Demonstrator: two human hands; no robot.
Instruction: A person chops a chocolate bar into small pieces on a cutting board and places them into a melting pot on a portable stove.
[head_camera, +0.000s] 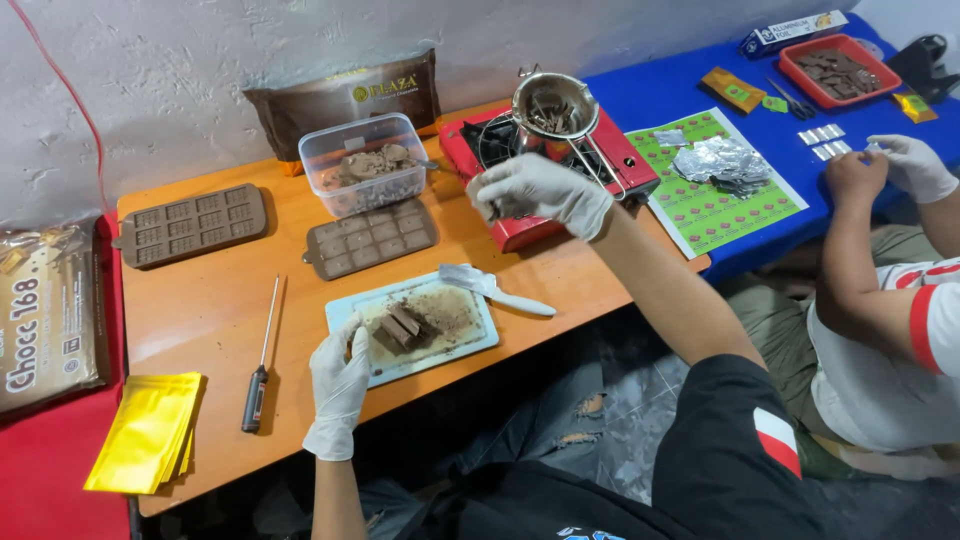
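My left hand (340, 385), in a white glove, rests on the near left edge of a pale cutting board (470, 345) that carries chocolate chunks (403, 325) and crumbs. My right hand (535, 190), also gloved, is raised above the red portable stove (520, 232), fingers pinched together; whether it holds a small chocolate piece I cannot tell. It hovers just in front of the steel pot (553, 108) with chocolate bits on the burner. A white-handled knife (495, 290) lies on the board's far right corner.
Two brown chocolate moulds (190, 225) (370, 238), a clear tub of chocolate (362, 165), a probe thermometer (260, 365) and yellow pouches (145, 432) lie on the wooden table. On the right another person's hands (890, 170) work at a blue table with foil (722, 160) and a red tray (838, 68).
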